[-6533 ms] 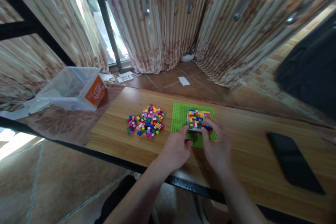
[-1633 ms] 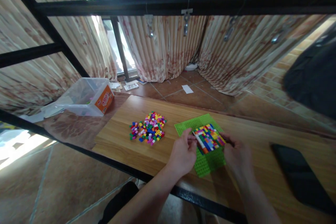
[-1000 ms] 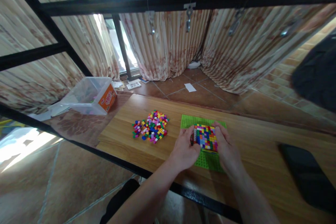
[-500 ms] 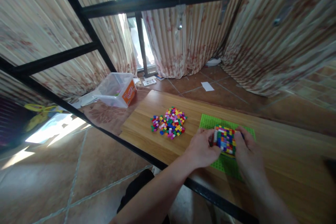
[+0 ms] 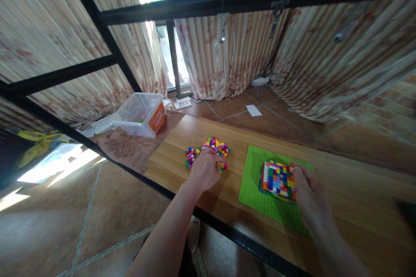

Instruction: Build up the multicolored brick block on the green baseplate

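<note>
My left hand (image 5: 205, 169) is over a loose pile of small coloured toy bricks (image 5: 216, 143) on the table, its fingers pointing down into them. Its fingertips are hidden, so any brick between them does not show. A rectangular block built of toy bricks (image 5: 278, 178), with a many-coloured studded top and a white strip along its left side, rests on the green baseplate (image 5: 251, 181). Gripping the right end of that block is my right hand (image 5: 308, 190), thumb along the top edge; its other fingers are mostly out of sight.
The wooden table (image 5: 182, 156) has a black front rail (image 5: 240, 240). A clear plastic bin (image 5: 136, 112) with an orange label stands on the floor beyond the left end. Black metal bars (image 5: 195, 6) cross above, before the curtains (image 5: 208, 60). White paper (image 5: 253, 110) lies on the floor.
My left hand has let go of the brick block's left side and moved left to the loose pile. My right hand stays at the block's right end.
</note>
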The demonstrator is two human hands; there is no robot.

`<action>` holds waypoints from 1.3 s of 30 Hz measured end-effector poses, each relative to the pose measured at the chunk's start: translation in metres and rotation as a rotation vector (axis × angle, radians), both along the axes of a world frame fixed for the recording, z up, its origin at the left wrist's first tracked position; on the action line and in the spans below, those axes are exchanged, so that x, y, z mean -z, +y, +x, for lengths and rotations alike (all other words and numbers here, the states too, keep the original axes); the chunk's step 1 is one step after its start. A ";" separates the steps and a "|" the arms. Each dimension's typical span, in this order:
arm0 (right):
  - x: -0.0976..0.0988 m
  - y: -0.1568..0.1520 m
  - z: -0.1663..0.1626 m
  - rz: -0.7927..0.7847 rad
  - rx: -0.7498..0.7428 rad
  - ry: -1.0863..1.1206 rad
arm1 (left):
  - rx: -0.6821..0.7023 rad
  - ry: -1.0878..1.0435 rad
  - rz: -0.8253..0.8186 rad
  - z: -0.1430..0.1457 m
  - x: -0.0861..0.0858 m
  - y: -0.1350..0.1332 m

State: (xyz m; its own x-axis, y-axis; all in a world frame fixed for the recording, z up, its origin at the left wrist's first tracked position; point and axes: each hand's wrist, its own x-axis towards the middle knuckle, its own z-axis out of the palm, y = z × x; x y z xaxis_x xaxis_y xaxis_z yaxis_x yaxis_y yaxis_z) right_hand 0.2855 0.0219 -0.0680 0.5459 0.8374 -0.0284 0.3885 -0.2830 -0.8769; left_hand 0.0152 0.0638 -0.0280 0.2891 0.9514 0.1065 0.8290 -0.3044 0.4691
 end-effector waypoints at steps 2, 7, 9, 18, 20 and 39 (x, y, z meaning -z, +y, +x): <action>-0.002 0.001 -0.001 0.005 -0.005 -0.002 | -0.010 0.037 0.005 0.002 0.001 -0.001; -0.002 0.001 -0.002 0.026 -0.006 0.023 | -0.024 0.068 -0.008 0.007 0.002 0.001; -0.002 0.000 -0.002 0.029 -0.007 0.017 | -0.027 0.058 0.000 0.008 0.003 0.002; -0.006 0.000 -0.003 0.041 -0.028 0.000 | -0.007 -0.004 0.056 0.007 0.006 0.003; -0.004 0.000 -0.002 0.051 -0.041 0.000 | -0.014 -0.049 0.071 0.007 0.005 0.005; -0.009 0.000 -0.006 0.121 -0.055 -0.037 | -0.079 -0.725 -0.106 0.095 0.012 -0.010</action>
